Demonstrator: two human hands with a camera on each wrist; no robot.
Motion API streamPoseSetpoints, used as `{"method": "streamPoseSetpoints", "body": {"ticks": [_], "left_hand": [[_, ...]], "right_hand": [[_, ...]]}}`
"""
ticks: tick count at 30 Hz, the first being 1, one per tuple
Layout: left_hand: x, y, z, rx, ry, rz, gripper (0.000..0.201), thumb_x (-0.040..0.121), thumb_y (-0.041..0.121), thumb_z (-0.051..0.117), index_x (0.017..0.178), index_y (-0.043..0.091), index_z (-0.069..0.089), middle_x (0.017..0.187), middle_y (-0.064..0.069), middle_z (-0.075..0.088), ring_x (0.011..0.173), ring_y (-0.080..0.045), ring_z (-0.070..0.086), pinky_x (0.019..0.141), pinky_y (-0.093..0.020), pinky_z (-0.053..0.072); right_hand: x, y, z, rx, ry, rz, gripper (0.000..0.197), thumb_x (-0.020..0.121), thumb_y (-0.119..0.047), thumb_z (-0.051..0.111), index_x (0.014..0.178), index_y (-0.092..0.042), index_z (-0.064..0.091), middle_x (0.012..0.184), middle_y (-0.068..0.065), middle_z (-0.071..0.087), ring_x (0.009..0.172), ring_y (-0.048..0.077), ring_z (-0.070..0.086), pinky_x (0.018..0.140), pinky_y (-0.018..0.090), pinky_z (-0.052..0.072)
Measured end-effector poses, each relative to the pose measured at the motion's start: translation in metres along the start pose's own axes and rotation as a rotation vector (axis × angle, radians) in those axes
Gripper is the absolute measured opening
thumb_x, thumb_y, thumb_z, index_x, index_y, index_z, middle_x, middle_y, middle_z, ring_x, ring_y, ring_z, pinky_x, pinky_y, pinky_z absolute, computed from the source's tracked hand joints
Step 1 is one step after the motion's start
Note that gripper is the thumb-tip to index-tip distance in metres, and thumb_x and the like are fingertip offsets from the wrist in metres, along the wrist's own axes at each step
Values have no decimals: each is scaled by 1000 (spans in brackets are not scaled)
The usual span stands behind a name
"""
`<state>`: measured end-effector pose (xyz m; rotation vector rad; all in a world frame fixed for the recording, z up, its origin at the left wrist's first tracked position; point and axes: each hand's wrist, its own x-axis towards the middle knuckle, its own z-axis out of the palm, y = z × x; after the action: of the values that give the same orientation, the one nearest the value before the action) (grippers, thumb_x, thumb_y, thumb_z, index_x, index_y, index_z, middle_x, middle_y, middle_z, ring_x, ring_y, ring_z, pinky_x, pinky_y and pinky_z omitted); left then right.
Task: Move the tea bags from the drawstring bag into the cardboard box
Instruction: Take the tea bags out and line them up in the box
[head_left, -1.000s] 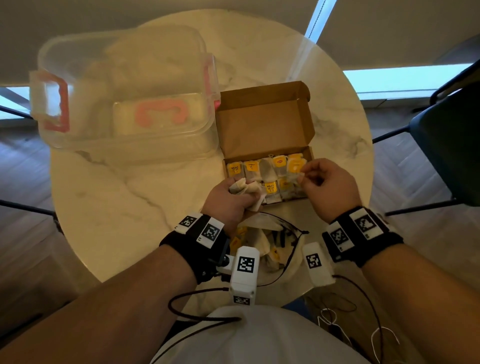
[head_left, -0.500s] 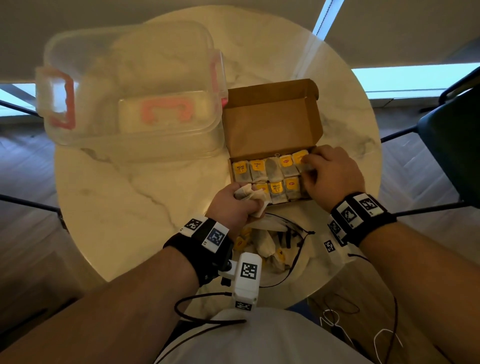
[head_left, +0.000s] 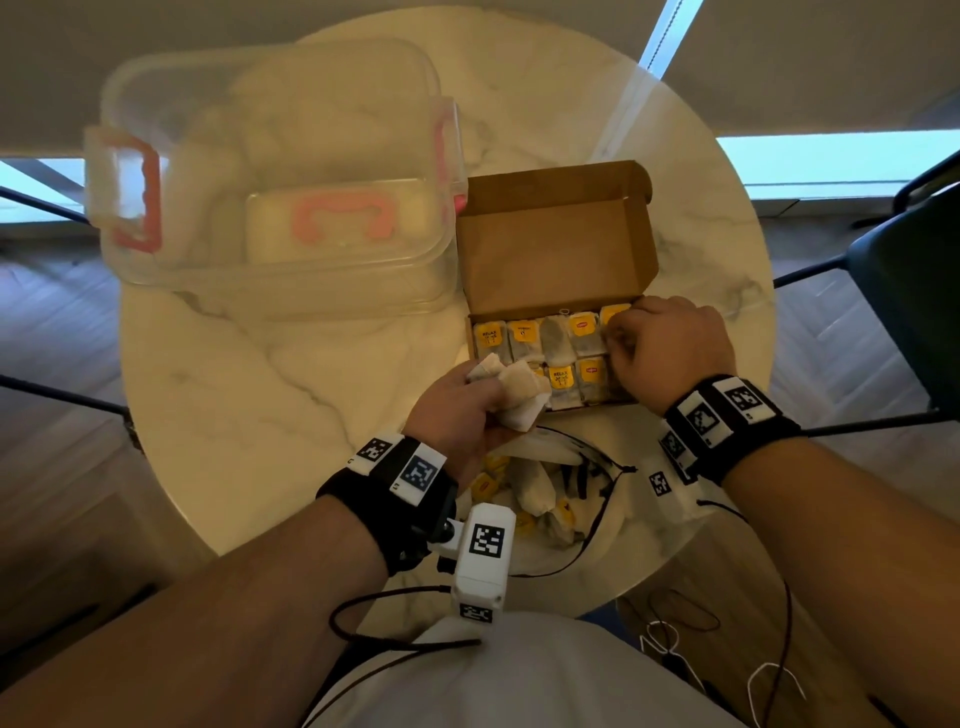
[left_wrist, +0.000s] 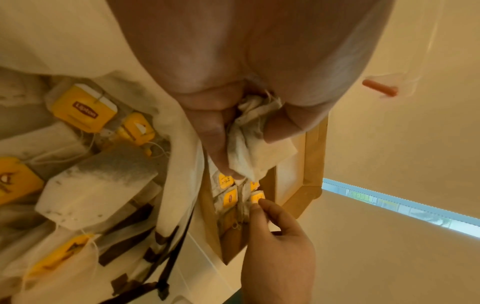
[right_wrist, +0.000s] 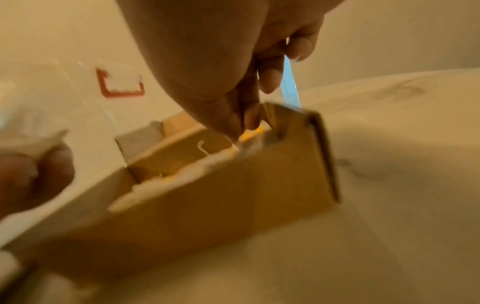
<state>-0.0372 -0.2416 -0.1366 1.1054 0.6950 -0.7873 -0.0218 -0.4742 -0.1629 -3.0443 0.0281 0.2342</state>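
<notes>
Round marble table (head_left: 218, 426) carries everything, and the cardboard box (head_left: 556, 249) sits near its middle with the lid flap standing open on the far side. Your right hand (head_left: 670, 348) is over the box's right end, thumb and forefinger pinched on the yellow tag of a tea bag (left_wrist: 257, 197) in the far right corner, tight against the box wall. Rows of tea bags (head_left: 524, 338) fill most of the box floor. Your left hand (head_left: 457, 410) hovers at the box's near left corner, fingers curled around a crumpled bunch of tea bags (head_left: 511, 389). Just nearer to you than the box, the drawstring bag (head_left: 618, 514) lies open at the table's near edge with more tea bags (left_wrist: 96, 185) inside. A clear plastic storage bin (head_left: 270, 171) with red latches stands touching or just beside the box's left side. Bare marble lies to the right of the box and nearer than the bin.
</notes>
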Motion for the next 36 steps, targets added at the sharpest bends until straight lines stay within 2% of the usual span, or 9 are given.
{"method": "streamPoseSetpoints", "body": {"ticks": [5,9,12,14,18,21,24,30,36], "left_hand": [[-11,9,-5,-96,-39,82,20,97,-2,53,114,4,60,119,-25,68,107,-38,69,83,-40,60],[-18,14,-9,-103,-60,144,17,97,-1,54,111,5,62,109,-20,72,95,-30,72,81,-40,61],[-19,13,-15,-91,-9,134,19,97,1,56,115,3,61,110,-21,73,97,-31,73,83,-42,61],[-19,13,-23,-146,53,125,17,97,1,56,114,4,61,104,-18,74,91,-29,73,83,-41,62],[-22,12,-48,-194,131,129,10,95,1,60,101,9,62,86,-11,73,79,-24,73,79,-38,63],[-27,10,-66,-144,149,128,13,94,2,63,101,12,63,90,-10,74,79,-22,72,74,-35,62],[-33,8,-76,-37,163,129,11,92,5,65,98,15,65,91,-8,75,80,-19,70,75,-34,57],[-33,5,-80,-72,150,122,10,93,-1,60,95,9,64,82,-9,74,76,-22,70,76,-35,58],[-31,7,-79,-1,162,126,15,91,1,65,103,10,65,98,-15,75,85,-24,73,77,-35,61]], "right_hand": [[-19,-37,-41,645,-243,37,32,88,-61,63,85,-30,73,81,-9,68,73,7,61,65,28,50],[-30,-62,-44,878,-331,60,19,82,-44,79,81,-27,70,70,-19,66,60,-2,57,59,19,47],[-30,-70,-36,988,-308,113,14,82,-33,79,77,-24,68,70,-7,64,68,9,60,66,38,55],[-28,-75,-34,1180,-318,203,18,84,-24,75,85,-9,66,88,19,67,82,26,67,79,52,60],[-27,-79,-31,1479,-367,477,9,95,-2,54,92,-3,62,103,15,76,99,26,73,78,44,63],[-25,-78,-16,1339,-339,511,20,86,-19,68,91,1,63,91,13,76,93,27,73,76,44,60],[-23,-82,-5,987,-309,373,21,83,-38,75,76,-19,72,81,2,72,85,24,68,75,36,55],[-17,-100,4,672,-395,281,18,87,-18,68,93,-34,74,98,-6,72,92,14,65,76,26,52],[-16,-113,11,465,-314,226,21,82,-33,76,103,-34,71,99,-9,70,93,15,65,74,27,52]]}}
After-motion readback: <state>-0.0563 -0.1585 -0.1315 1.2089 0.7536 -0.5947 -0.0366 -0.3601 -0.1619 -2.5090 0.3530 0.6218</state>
